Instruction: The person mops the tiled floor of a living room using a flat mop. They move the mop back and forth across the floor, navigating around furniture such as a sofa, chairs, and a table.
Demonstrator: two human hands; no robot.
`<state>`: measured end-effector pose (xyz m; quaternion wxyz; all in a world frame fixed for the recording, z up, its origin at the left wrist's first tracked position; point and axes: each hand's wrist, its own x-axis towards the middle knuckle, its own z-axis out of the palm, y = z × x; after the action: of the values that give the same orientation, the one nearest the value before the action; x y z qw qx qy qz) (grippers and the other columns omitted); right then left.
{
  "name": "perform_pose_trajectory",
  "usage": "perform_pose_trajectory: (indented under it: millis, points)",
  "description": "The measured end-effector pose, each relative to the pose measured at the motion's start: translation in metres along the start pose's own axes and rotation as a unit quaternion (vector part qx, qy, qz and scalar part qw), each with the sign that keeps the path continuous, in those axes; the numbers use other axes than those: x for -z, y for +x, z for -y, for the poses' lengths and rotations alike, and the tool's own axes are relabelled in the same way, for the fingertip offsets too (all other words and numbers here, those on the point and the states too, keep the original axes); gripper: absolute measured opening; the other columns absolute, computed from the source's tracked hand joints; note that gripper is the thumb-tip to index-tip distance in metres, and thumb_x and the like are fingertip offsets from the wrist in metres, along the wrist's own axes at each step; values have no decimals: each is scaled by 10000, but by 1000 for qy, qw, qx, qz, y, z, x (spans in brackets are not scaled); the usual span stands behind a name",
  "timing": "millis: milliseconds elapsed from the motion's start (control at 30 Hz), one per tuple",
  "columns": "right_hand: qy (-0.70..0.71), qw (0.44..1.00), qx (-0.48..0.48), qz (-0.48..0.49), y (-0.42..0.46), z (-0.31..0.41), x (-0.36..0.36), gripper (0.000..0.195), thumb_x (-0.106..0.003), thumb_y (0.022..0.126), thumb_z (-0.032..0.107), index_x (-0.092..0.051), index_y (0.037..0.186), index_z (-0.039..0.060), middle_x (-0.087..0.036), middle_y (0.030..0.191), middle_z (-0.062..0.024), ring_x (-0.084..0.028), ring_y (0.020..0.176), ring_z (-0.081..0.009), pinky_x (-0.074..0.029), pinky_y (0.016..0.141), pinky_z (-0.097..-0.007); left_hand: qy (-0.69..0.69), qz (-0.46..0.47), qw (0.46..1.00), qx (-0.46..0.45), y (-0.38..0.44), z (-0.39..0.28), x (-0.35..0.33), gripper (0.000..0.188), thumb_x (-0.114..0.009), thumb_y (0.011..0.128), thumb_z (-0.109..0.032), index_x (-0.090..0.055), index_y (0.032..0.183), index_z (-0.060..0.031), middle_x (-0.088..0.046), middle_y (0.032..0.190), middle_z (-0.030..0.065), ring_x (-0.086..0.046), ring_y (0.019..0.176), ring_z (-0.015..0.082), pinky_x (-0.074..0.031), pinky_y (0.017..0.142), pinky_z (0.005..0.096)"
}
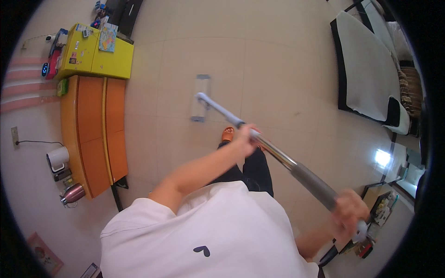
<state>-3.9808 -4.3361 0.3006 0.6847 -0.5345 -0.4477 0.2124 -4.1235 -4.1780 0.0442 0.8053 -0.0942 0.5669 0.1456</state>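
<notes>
A flat mop slants across the view, its telescopic handle [278, 152] running from upper left to lower right. My left hand [247, 140] grips the handle around its middle, in front of my legs. Near the top end, my right hand [347, 213] is closed around the grey foam grip [314, 186]; it is somewhat blurred. The rectangular mop head [199, 106] rests on the tiled floor [201, 146] ahead of my feet. A pale pad with grey end pieces makes up the head, and the handle's joint hides part of it.
On the left stand an orange cabinet [94, 135] and a yellow cabinet [109, 62]. A pink thermal jug [73, 194] and a white appliance [58, 158] are beside the orange one. To the right is a sofa [365, 66] with a black base. My sandalled foot [228, 134] is close to the mop head.
</notes>
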Motion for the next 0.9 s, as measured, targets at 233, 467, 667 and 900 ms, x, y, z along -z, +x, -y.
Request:
perform_pose_trajectory:
  millis: [233, 467, 667, 900]
  points:
    - [102, 961, -115, 229, -10, -90, -163, 114, -552, 640, -68, -498, 708, 6, -539, 730, -94, -540, 696, -213, -397, 803, -403, -65, -95, 980, -163, 47, -171, 171, 153, -406, 728, -154, -345, 595, -108, -386, 454, 16, -416, 408, 140, -397, 399, 272]
    - [40, 939, -127, 318, -18, -86, -150, 225, -657, 607, 21, -474, 737, 38, -533, 849, -95, -519, 840, -223, -351, 853, -391, 118, -110, 983, -88, 106, -178, 210, 136, -432, 721, -188, -404, 607, -119, -417, 475, 7, -417, 462, 149, -326, 406, 349]
    - [-118, 988, -21, 93, 2, 3, -52, 204, -581, 689, 218, -470, 574, 91, -513, 513, -24, -541, 519, -150, -448, 655, -364, 56, -105, 993, -16, 44, -9, 21, 81, -419, 735, -140, -416, 676, -83, -446, 575, 48, -454, 555, 174, -376, 503, 327]
    - [-211, 962, 112, 132, 15, 59, -74, 168, -499, 639, 105, -387, 526, 50, -451, 474, -58, -448, 403, -167, -402, 437, -305, 98, 112, 977, 155, 35, 110, -64, 90, -453, 761, -112, -408, 706, -57, -447, 574, 36, -472, 489, 140, -441, 469, 256]
